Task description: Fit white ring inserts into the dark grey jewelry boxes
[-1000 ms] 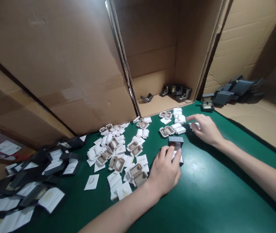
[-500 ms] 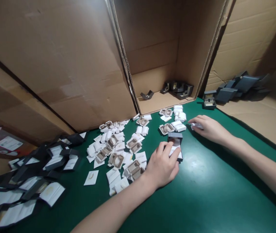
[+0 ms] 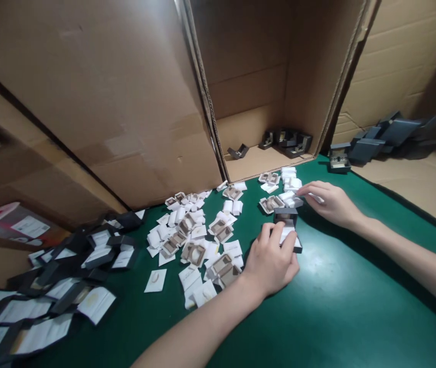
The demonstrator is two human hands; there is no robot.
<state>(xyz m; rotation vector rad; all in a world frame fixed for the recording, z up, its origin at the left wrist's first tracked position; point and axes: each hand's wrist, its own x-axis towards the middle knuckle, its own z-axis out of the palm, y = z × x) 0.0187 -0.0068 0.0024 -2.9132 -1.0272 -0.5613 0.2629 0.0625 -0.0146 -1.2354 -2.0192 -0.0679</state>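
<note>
My left hand point(image 3: 273, 260) is closed over a small open black box point(image 3: 285, 215), likely a jewellery box, its fingertips on the white piece point(image 3: 289, 236) inside. The box's hinged lid stands up at the back, and part of its base is hidden by my fingers. To the right, my right hand point(image 3: 329, 202) pinches a small folded white piece point(image 3: 316, 197). Its fingertips reach the edge of a stack of white folded pieces point(image 3: 291, 198). Beside this stack lies a white-edged, beige insert point(image 3: 270, 204).
Many white cards and beige inserts point(image 3: 193, 251) spread across the green table point(image 3: 340, 306). Black boxes with white papers point(image 3: 99, 301) crowd the left. Open black boxes sit in the cardboard carton point(image 3: 218, 122) ahead, and more black boxes point(image 3: 367, 148) pile up at the right.
My right hand has moved left with the white piece, up to the stack of white folded pieces. My left hand stays at the black box. The whole view has shifted slightly.
</note>
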